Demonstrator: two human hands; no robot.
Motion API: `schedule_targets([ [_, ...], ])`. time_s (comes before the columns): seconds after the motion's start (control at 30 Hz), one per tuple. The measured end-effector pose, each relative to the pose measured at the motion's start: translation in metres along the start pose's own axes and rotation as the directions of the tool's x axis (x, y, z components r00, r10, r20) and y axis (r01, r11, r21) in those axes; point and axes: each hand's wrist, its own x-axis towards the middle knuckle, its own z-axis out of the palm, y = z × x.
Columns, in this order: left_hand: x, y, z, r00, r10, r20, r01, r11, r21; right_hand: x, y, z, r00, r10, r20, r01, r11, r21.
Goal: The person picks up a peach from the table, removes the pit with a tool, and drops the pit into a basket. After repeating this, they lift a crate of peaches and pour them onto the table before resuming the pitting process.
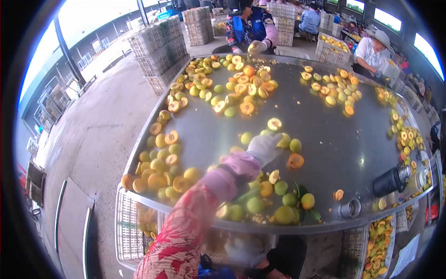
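My left hand, in a white glove with a pink cuff and red patterned sleeve, reaches over the metal table. Its fingers are stretched out beside a round green fruit, and the palm side is hidden. A cut fruit half with a brown centre lies just beyond the fingertips. To the right sit another green fruit and an orange half. Several whole green fruits and scattered small bits lie nearer the front edge, partly behind my forearm. My right hand does not show.
Halved fruit lies heaped along the far and left edges, with more piles at right. A dark bottle and a metal cap rest at front right. Crates are stacked beyond. Across the table a co-worker handles fruit.
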Motion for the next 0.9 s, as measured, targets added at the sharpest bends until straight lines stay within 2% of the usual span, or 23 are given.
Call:
schedule_targets([
  [0.03,0.015,-0.002,0.015,0.995,0.065,-0.071,-0.063,0.998,0.018,-0.010,0.022,0.032,0.927,0.219,0.305,-0.296,0.926,0.236],
  [0.07,0.028,-0.004,0.029,0.994,0.069,-0.085,-0.066,0.997,0.035,-0.009,0.023,0.020,0.920,-0.064,0.386,-0.051,0.959,0.279],
  [0.1,0.040,-0.004,0.039,0.995,0.103,-0.021,-0.100,0.989,0.113,0.004,0.019,0.015,0.716,0.063,0.696,-0.385,0.867,0.317],
  [0.13,0.050,-0.006,0.049,0.990,0.130,0.052,-0.138,0.973,0.184,0.004,0.013,0.001,0.746,0.118,0.655,-0.491,0.762,0.422],
  [0.17,0.057,-0.003,0.043,0.990,0.136,0.049,-0.143,0.972,0.188,0.008,0.001,-0.018,0.764,0.182,0.619,-0.573,0.630,0.523],
  [0.2,0.062,-0.001,0.037,0.983,0.074,0.170,-0.097,0.986,0.134,0.009,0.005,-0.018,0.767,0.181,0.616,-0.571,0.631,0.525],
  [0.23,0.062,0.001,0.030,0.956,0.016,0.293,-0.043,0.995,0.086,0.009,0.006,-0.016,0.754,0.246,0.610,-0.590,0.661,0.463],
  [0.3,0.056,0.003,0.027,0.957,-0.021,0.289,0.002,0.998,0.064,0.013,-0.002,-0.027,0.738,0.307,0.601,-0.610,0.683,0.401],
  [0.37,0.040,0.003,0.015,0.958,-0.058,0.281,0.047,0.998,0.046,0.022,-0.015,-0.051,0.855,0.190,0.482,-0.300,0.940,0.162],
  [0.4,0.023,0.002,0.004,0.964,-0.146,0.221,0.197,0.953,-0.231,0.032,-0.023,-0.052,0.920,0.143,0.366,-0.309,0.839,0.447],
  [0.43,0.008,0.003,-0.003,0.950,-0.250,0.185,0.310,0.812,-0.495,0.029,-0.028,-0.067,0.807,0.255,0.533,-0.490,0.792,0.364],
  [0.47,0.003,-0.014,0.018,0.916,-0.319,0.244,0.365,0.408,-0.837,0.010,0.001,-0.024,0.846,0.194,0.497,-0.465,0.723,0.510],
  [0.5,-0.014,-0.017,-0.007,0.910,-0.290,0.297,0.373,0.259,-0.891,-0.012,0.025,0.021,0.880,0.142,0.453,-0.433,0.630,0.645],
  [0.57,-0.059,-0.033,-0.015,0.946,-0.271,0.179,0.165,-0.071,-0.984,0.003,-0.032,-0.040,0.865,0.117,0.489,-0.502,0.227,0.834],
  [0.6,-0.085,-0.038,-0.019,0.926,-0.286,0.248,0.115,-0.413,-0.903,0.000,-0.023,-0.038,0.976,-0.118,0.183,-0.002,0.834,0.551],
  [0.63,-0.109,-0.036,-0.036,0.907,-0.290,0.306,0.020,-0.694,-0.720,0.000,-0.014,-0.031,0.858,-0.505,0.089,0.513,0.850,-0.118],
  [0.67,-0.138,-0.026,-0.054,0.908,-0.311,0.280,-0.009,-0.683,-0.730,0.009,-0.033,-0.038,0.973,0.078,0.219,-0.174,0.869,0.464],
  [0.7,-0.166,-0.018,-0.066,0.910,-0.333,0.248,-0.044,-0.671,-0.740,0.016,-0.051,-0.046,0.657,0.433,0.617,-0.737,0.197,0.647],
  [0.77,-0.210,-0.021,-0.057,0.906,-0.359,0.225,-0.083,-0.672,-0.736,0.017,-0.067,-0.052,0.807,0.440,0.394,-0.584,0.502,0.638],
  [0.8,-0.232,-0.005,-0.064,0.839,-0.473,0.270,-0.111,-0.634,-0.766,0.018,-0.065,-0.046,0.986,0.170,-0.005,-0.155,0.910,0.384],
  [0.83,-0.250,0.003,-0.068,0.759,-0.576,0.303,-0.130,-0.590,-0.797,0.021,-0.064,-0.038,0.926,-0.289,-0.242,0.272,0.957,-0.102],
  [0.87,-0.270,0.004,-0.060,0.759,-0.583,0.289,-0.103,-0.546,-0.832,0.021,-0.079,-0.036,0.935,-0.269,-0.231,0.257,0.963,-0.080],
  [0.9,-0.287,0.005,-0.051,0.754,-0.581,0.307,-0.110,-0.572,-0.813,0.025,-0.098,-0.037,0.969,0.200,-0.144,-0.137,0.923,0.359],
])
